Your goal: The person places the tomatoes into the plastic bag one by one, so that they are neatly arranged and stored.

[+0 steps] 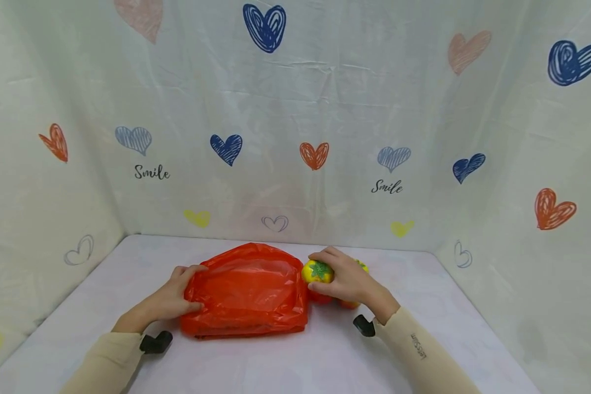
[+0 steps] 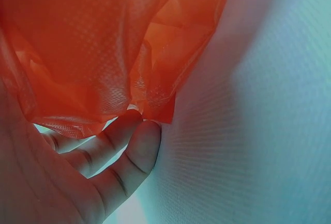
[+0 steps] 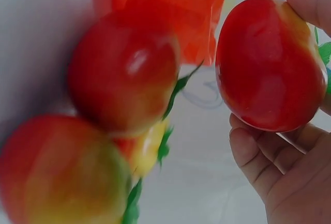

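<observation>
A red plastic bag (image 1: 256, 290) sits on the table. My left hand (image 1: 172, 295) grips its left side, thumb low at the front and fingers higher up. In the left wrist view, fingertips (image 2: 145, 141) meet a fold at the bag's corner. My right hand (image 1: 347, 276) holds a glossy tomato (image 3: 269, 66), red below and yellow around its green leafy top, at the bag's right edge. Below and beside this hand are more tomatoes: a red one (image 3: 124, 74), a red-and-yellow one (image 3: 62, 175), and a third (image 3: 142, 151) mostly hidden behind them.
The white table (image 1: 335, 361) ends at a back curtain (image 1: 295, 98) printed with hearts and "Smile". Similar curtain sides stand left and right. A black wrist device (image 1: 156, 343) sits at the left cuff, another black one (image 1: 364, 325) at the right.
</observation>
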Demonstrator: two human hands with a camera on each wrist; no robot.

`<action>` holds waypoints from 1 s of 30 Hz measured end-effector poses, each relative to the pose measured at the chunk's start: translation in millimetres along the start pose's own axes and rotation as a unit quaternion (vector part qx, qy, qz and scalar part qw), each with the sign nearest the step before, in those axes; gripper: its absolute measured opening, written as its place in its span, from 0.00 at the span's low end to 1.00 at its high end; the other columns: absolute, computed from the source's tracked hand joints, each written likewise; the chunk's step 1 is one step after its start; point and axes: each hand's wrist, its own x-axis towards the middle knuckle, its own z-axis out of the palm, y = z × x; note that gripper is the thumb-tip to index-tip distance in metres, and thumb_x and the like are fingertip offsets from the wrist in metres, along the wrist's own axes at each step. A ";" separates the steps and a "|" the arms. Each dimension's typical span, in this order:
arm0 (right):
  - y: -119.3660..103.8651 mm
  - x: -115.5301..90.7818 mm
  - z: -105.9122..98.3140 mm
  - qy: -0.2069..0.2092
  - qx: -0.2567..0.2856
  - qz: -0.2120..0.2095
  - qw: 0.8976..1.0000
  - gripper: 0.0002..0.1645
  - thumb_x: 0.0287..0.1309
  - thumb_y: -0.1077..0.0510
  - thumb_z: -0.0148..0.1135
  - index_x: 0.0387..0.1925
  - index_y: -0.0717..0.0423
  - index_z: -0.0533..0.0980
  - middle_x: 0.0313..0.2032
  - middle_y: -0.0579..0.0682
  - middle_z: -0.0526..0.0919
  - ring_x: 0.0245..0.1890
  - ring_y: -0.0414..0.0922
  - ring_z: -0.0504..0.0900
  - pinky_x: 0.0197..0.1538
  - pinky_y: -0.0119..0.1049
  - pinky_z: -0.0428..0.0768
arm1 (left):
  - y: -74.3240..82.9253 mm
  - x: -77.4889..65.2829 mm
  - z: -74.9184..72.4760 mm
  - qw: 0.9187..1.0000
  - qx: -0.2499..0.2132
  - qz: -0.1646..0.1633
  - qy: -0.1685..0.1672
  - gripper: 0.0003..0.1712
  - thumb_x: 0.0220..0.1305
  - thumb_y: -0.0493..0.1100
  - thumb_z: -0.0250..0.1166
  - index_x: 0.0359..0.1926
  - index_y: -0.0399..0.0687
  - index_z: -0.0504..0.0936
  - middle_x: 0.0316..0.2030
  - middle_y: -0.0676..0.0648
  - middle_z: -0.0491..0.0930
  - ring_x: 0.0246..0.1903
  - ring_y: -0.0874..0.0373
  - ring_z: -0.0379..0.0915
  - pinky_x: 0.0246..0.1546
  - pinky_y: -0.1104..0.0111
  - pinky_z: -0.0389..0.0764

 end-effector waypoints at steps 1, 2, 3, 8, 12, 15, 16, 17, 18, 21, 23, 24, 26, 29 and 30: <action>-2.5 2.8 0.9 -0.004 -0.002 0.002 1.000 0.31 0.49 0.39 0.67 0.57 0.37 0.73 0.48 0.35 0.71 0.43 0.34 0.71 0.42 0.32 0.76 | -0.3 0.1 0.0 1.000 0.000 0.001 0.001 0.46 0.45 0.43 0.74 0.65 0.50 0.61 0.54 0.36 0.57 0.51 0.40 0.65 0.45 0.46 0.76; -4.5 5.7 2.0 -0.010 -0.005 0.003 1.000 0.31 0.50 0.39 0.67 0.57 0.36 0.72 0.48 0.35 0.71 0.43 0.34 0.71 0.42 0.32 0.76 | -0.5 0.2 0.1 1.000 0.000 0.002 0.001 0.46 0.45 0.42 0.74 0.65 0.50 0.61 0.54 0.35 0.57 0.51 0.40 0.65 0.45 0.46 0.76; -7.0 8.4 2.6 -0.015 -0.006 0.006 1.000 0.31 0.50 0.38 0.66 0.57 0.36 0.72 0.48 0.35 0.71 0.43 0.34 0.71 0.42 0.32 0.76 | -0.7 0.2 0.2 1.000 0.000 0.002 0.001 0.46 0.45 0.42 0.74 0.65 0.50 0.61 0.54 0.35 0.57 0.51 0.40 0.65 0.45 0.46 0.76; -18.3 22.1 7.5 -0.045 0.007 0.012 0.999 0.33 0.50 0.35 0.65 0.58 0.37 0.72 0.50 0.36 0.71 0.44 0.36 0.71 0.43 0.33 0.76 | -0.9 0.0 -0.1 1.000 -0.001 0.001 0.001 0.46 0.45 0.42 0.74 0.65 0.49 0.61 0.55 0.35 0.57 0.51 0.40 0.64 0.45 0.46 0.77; -26.3 32.1 11.1 -0.060 0.011 0.004 0.998 0.34 0.50 0.33 0.64 0.58 0.36 0.71 0.51 0.37 0.71 0.44 0.36 0.71 0.43 0.33 0.76 | -0.4 0.9 -0.5 1.000 -0.001 0.000 0.002 0.46 0.45 0.42 0.74 0.65 0.50 0.61 0.54 0.36 0.57 0.51 0.40 0.64 0.45 0.47 0.76; -32.5 38.8 12.9 -0.071 0.010 -0.008 0.997 0.35 0.50 0.32 0.63 0.59 0.35 0.71 0.52 0.37 0.71 0.45 0.37 0.71 0.44 0.34 0.76 | -0.2 2.1 -0.4 1.000 -0.003 -0.002 0.002 0.46 0.45 0.42 0.74 0.65 0.50 0.61 0.54 0.36 0.57 0.51 0.40 0.64 0.45 0.47 0.77; -34.6 41.1 13.6 -0.076 0.009 -0.013 0.997 0.35 0.50 0.32 0.62 0.59 0.35 0.71 0.53 0.37 0.70 0.46 0.37 0.71 0.45 0.34 0.76 | -0.3 2.4 -0.4 1.000 -0.003 -0.002 0.002 0.46 0.45 0.42 0.74 0.65 0.50 0.61 0.55 0.36 0.57 0.51 0.40 0.65 0.45 0.48 0.77; -36.8 43.5 14.4 -0.080 0.008 -0.018 0.997 0.35 0.50 0.32 0.62 0.60 0.35 0.71 0.53 0.38 0.71 0.46 0.37 0.71 0.46 0.34 0.77 | -0.3 2.6 -0.4 1.000 -0.003 -0.003 0.001 0.47 0.45 0.42 0.74 0.65 0.50 0.61 0.54 0.36 0.57 0.51 0.40 0.65 0.45 0.48 0.77; -39.2 45.9 15.1 -0.085 0.007 -0.020 0.996 0.35 0.51 0.31 0.62 0.60 0.35 0.70 0.54 0.38 0.71 0.47 0.38 0.71 0.46 0.35 0.77 | -0.5 2.7 -0.3 1.000 -0.004 -0.004 0.001 0.47 0.45 0.42 0.75 0.65 0.50 0.61 0.55 0.36 0.57 0.51 0.41 0.65 0.45 0.48 0.78; -46.0 53.1 17.6 -0.098 0.006 -0.020 0.995 0.37 0.50 0.30 0.61 0.61 0.34 0.70 0.56 0.38 0.70 0.49 0.38 0.70 0.47 0.35 0.77 | -1.0 2.5 -0.4 1.000 -0.001 -0.002 0.003 0.47 0.45 0.42 0.74 0.65 0.50 0.61 0.54 0.36 0.58 0.51 0.41 0.65 0.45 0.47 0.77; -49.9 58.4 19.4 -0.104 0.006 -0.021 0.994 0.37 0.49 0.29 0.61 0.61 0.34 0.70 0.56 0.38 0.70 0.50 0.38 0.70 0.48 0.35 0.77 | -1.2 2.1 -0.4 1.000 0.000 -0.001 0.003 0.46 0.45 0.41 0.74 0.65 0.50 0.61 0.54 0.36 0.58 0.51 0.40 0.65 0.45 0.47 0.77; -51.6 61.1 20.5 -0.107 0.006 -0.021 0.994 0.38 0.49 0.29 0.61 0.61 0.34 0.70 0.57 0.38 0.70 0.50 0.38 0.70 0.48 0.35 0.77 | -1.3 1.9 -0.4 1.000 0.000 -0.001 0.003 0.46 0.45 0.41 0.74 0.65 0.50 0.61 0.54 0.36 0.58 0.51 0.40 0.65 0.45 0.47 0.77; -54.6 67.0 22.6 -0.112 0.003 -0.024 0.993 0.38 0.49 0.29 0.61 0.61 0.34 0.69 0.57 0.38 0.69 0.50 0.38 0.70 0.48 0.34 0.77 | -1.2 1.3 -0.3 1.000 0.000 -0.001 0.002 0.46 0.45 0.41 0.74 0.65 0.49 0.61 0.54 0.35 0.58 0.51 0.40 0.65 0.45 0.47 0.77; -59.1 76.4 26.1 -0.117 -0.002 -0.034 0.993 0.38 0.49 0.29 0.61 0.61 0.34 0.69 0.56 0.38 0.70 0.50 0.38 0.70 0.47 0.33 0.77 | -0.5 0.5 -0.2 1.000 -0.002 -0.004 0.002 0.47 0.45 0.41 0.74 0.65 0.49 0.61 0.55 0.35 0.58 0.51 0.40 0.65 0.45 0.48 0.77; -60.8 79.2 27.2 -0.118 -0.003 -0.036 0.992 0.39 0.49 0.28 0.61 0.62 0.35 0.69 0.56 0.39 0.70 0.50 0.38 0.70 0.47 0.33 0.77 | -0.1 0.2 -0.3 1.000 -0.003 -0.005 0.002 0.47 0.44 0.41 0.74 0.65 0.49 0.61 0.55 0.35 0.58 0.51 0.40 0.65 0.44 0.48 0.78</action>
